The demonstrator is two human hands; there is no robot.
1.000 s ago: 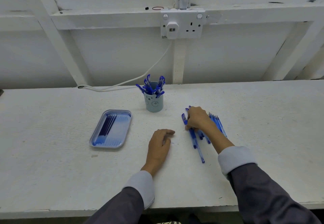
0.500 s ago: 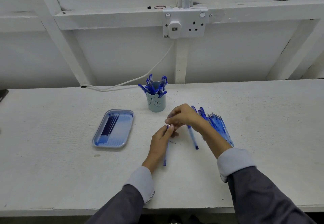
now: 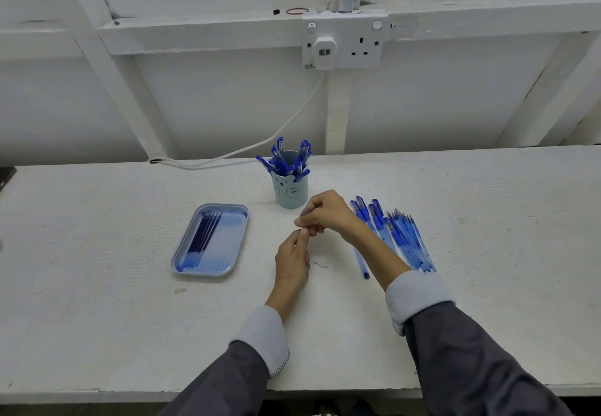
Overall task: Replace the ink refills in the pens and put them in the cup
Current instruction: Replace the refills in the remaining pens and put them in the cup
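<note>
My two hands meet over the table in front of the light-blue cup, which holds several blue pens. My left hand is curled around a pen that it almost wholly hides. My right hand pinches the top end of that pen with its fingertips, touching the left hand's fingers. A pile of several blue pens lies fanned out to the right, under my right forearm. One single pen lies apart at the pile's left edge. The blue tray to the left holds several dark refills.
A white cable runs from the wall socket down along the table's back edge behind the cup. A small blue ink mark is on the tabletop beside my left hand. The table's front edge is close to my sleeves.
My right hand lifted a pen from the pile and carried it left to my left hand. Both hands have since closed on it, and the pen now stands hidden behind the left hand.
</note>
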